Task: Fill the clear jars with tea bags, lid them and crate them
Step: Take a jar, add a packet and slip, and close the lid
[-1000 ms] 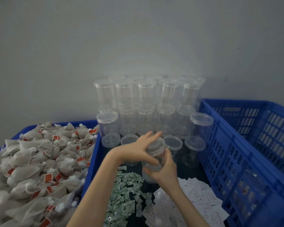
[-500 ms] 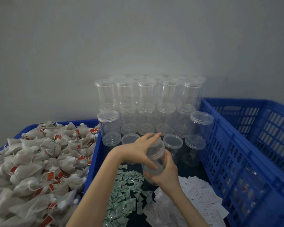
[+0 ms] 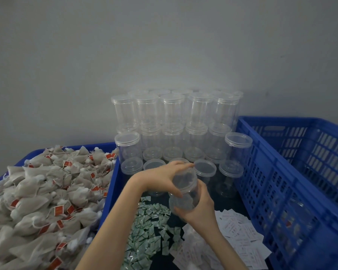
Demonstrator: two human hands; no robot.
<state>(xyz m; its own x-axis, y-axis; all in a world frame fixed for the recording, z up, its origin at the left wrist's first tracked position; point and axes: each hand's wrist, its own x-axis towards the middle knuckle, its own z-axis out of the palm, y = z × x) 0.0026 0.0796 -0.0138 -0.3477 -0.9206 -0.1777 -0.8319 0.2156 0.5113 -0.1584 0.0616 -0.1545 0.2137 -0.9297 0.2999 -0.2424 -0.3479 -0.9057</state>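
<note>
I have one clear jar [image 3: 184,193] held up at the centre of the frame, tilted, above the dark table [image 3: 225,201] and in front of the stacked empty jars [image 3: 174,121] that fill the middle against the wall. My right hand [image 3: 200,208] is wrapped round the jar's lower body from the right, fingers curled under it; my left hand [image 3: 164,175] sits on top with fingers and thumb curled round the lid [image 3: 183,172], so both grips are closed on the same jar. I judge this to be the unscrewing step, since the jar looks empty, though the clear plastic makes it hard to be sure. The tea bags [image 3: 43,195] lie heaped in the blue tub at the left of the frame, well apart from the jar, and the blue crate [image 3: 277,191] stands at the right, with what may be jars in it behind its slotted wall. What worries me: the smooth plastic could slip in the lower grip if I twist too hard, and the jar would drop onto the green sachets [image 3: 150,227] and white paper slips [image 3: 236,232] just below. A wide elbow swing could also knock the nearest stacked jars, which stand close behind my hands.
</note>
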